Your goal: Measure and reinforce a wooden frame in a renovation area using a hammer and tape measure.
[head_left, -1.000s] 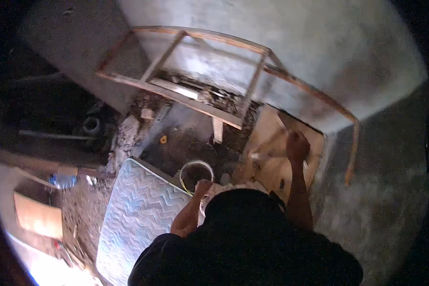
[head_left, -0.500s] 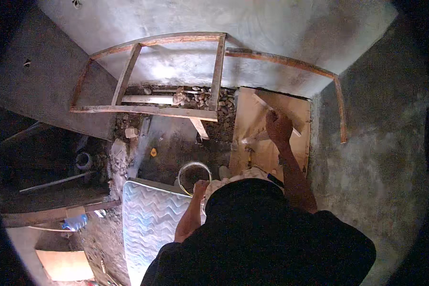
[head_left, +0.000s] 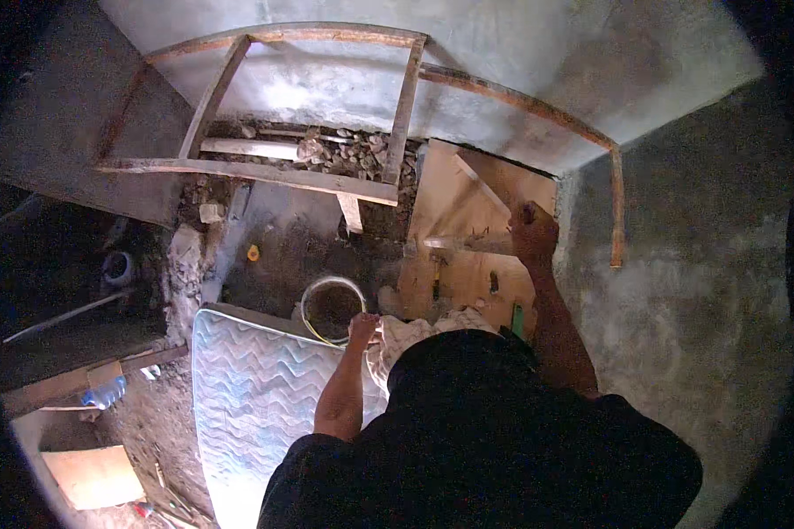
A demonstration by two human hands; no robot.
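My right hand (head_left: 535, 233) is closed on the lower end of a thin pale wooden strip (head_left: 482, 183), which slants up to the left over a plywood board (head_left: 432, 207). Beside that hand, a second wooden strip (head_left: 454, 242) lies across the board, with what look like nails sticking up. A hammer (head_left: 437, 275) rests below it. My left hand (head_left: 363, 330) is closed at the edge of a ring-shaped coil of pale tubing or cable (head_left: 359, 298), next to the mattress. Its fingertips are too small to make out clearly.
A quilted mattress (head_left: 265, 379) lies at the lower left. Ahead stands a wooden frame (head_left: 265, 178), with rubble (head_left: 353, 157) and a white pipe (head_left: 251, 148) behind it. A small yellow object (head_left: 253, 252) sits on the dark floor. Concrete wall (head_left: 679, 291) rises at right.
The view has shifted, moving the surroundings left and up. My right hand has gone from the strip's middle part to its lower end. My left hand stays by the coil.
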